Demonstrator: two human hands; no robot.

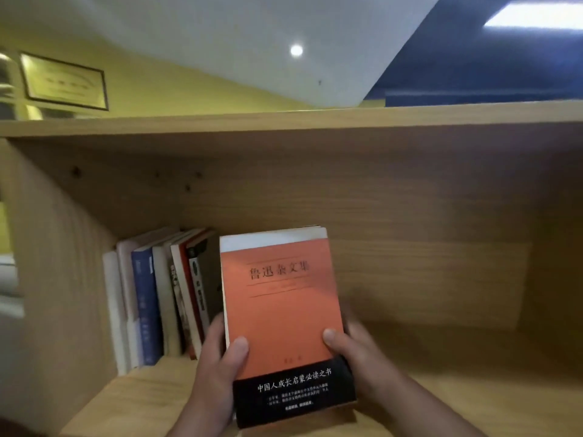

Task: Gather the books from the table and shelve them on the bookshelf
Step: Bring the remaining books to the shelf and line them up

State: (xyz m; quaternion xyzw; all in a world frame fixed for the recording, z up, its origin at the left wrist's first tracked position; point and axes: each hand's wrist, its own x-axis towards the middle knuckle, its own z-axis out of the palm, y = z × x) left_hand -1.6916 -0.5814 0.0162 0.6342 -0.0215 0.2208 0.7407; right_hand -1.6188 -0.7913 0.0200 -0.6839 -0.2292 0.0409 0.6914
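An orange book (280, 307) with a black band across its bottom is held cover-up inside the wooden bookshelf (284, 124) compartment; more white-edged books seem stacked beneath it. My left hand (217, 370) grips its left edge, thumb on the cover. My right hand (359, 357) grips the right edge, thumb on the cover too. A row of several upright books (157, 298) stands just left of it, leaning slightly against the compartment's left side.
The compartment's left wall (56, 263) is close to the standing row. Bare shelf board (457, 389) extends to the right of the held book. A framed plaque (63, 82) hangs on the yellow wall above the shelf top.
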